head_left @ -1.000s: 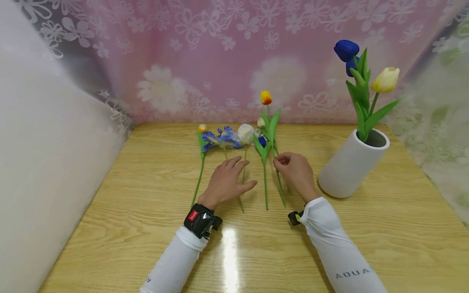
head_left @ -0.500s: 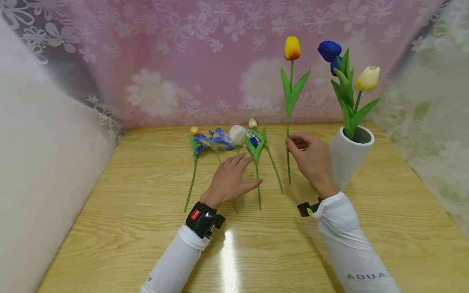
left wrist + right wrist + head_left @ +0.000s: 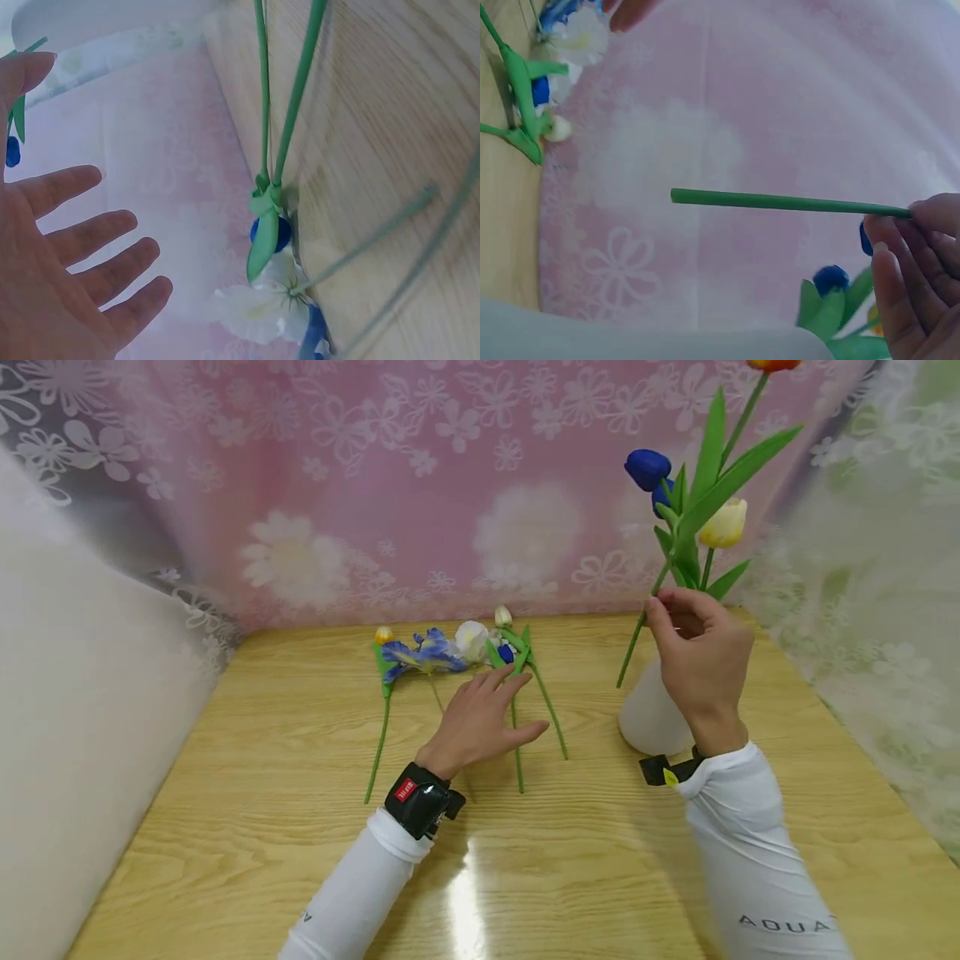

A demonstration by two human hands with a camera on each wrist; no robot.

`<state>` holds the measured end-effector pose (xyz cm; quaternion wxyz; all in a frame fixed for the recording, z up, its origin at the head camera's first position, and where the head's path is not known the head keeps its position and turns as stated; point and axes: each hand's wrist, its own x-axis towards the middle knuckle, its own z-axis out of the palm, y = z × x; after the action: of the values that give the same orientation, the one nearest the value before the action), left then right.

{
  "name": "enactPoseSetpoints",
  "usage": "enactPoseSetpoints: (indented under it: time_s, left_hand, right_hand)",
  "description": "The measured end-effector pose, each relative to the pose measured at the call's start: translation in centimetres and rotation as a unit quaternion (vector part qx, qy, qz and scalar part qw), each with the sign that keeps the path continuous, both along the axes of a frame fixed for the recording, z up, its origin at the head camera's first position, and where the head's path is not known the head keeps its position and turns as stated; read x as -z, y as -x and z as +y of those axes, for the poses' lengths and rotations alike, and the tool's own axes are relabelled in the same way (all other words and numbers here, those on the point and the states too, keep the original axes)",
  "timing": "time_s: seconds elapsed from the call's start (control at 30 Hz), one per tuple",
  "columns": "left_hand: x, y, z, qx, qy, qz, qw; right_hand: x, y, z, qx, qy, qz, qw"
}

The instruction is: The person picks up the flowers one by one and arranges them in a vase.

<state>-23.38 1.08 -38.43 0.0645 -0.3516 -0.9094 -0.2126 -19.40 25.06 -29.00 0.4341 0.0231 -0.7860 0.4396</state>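
Note:
My right hand (image 3: 705, 652) pinches the green stem (image 3: 780, 201) of an orange-red tulip (image 3: 774, 364) between thumb and forefinger, held up tilted in front of the white vase (image 3: 654, 714). Its bloom is cut off by the head view's top edge. Blue tulips (image 3: 648, 470) and a cream tulip (image 3: 724, 523) stand in the vase, whose mouth is hidden behind my hand. My left hand (image 3: 483, 718) hovers with spread fingers over the flowers on the table, holding nothing. Nearest it lie a blue tulip (image 3: 271, 232) and a white flower (image 3: 259, 304).
On the wooden table (image 3: 247, 860) also lie a blue-violet flower (image 3: 423, 653), an orange-white tulip (image 3: 384, 635) at the left and a small cream tulip (image 3: 502, 616). A pink floral curtain (image 3: 375, 485) hangs behind, and a pale wall (image 3: 82, 693) rises at the left.
My right hand has lifted the orange-red tulip off the table and carried it up and right to the vase. The left hand has stayed over the lying flowers, shifting slightly right.

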Motion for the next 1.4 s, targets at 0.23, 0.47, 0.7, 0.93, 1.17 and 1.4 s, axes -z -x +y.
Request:
enactPoseSetpoints:
  time_s: [0.23, 0.47, 0.7, 0.93, 1.17, 1.4]
  left_hand:
    - [-0.3, 0.1, 0.8, 0.004, 0.006, -0.006, 1.0]
    - [-0.8, 0.2, 1.7, 0.01, 0.007, 0.0, 0.9999]
    - [-0.5, 0.2, 2.1, 0.016, 0.006, -0.002, 0.9998]
    - [-0.3, 0.2, 2.4, 0.022, 0.006, -0.008, 0.9997]
    - [0.1, 0.2, 2.9, 0.027, 0.012, -0.01, 0.9995]
    - [0.5, 0.1, 2.9, 0.027, 0.012, -0.005, 0.9996]
  right_hand:
    - [-1.9, -0.1, 1.5, 0.034, 0.045, 0.082, 0.995]
    - [-3.2, -0.5, 2.6, 0.048, 0.11, 0.14, 0.9828]
    - [-4.0, -1.0, 4.0, 0.075, 0.125, 0.168, 0.9751]
    - [-3.4, -1.3, 5.7, 0.099, 0.084, 0.145, 0.9809]
    - [-2.3, -1.2, 6.4, 0.148, 0.076, 0.058, 0.9843]
    - [-0.7, -1.3, 7.0, 0.142, 0.023, -0.003, 0.9896]
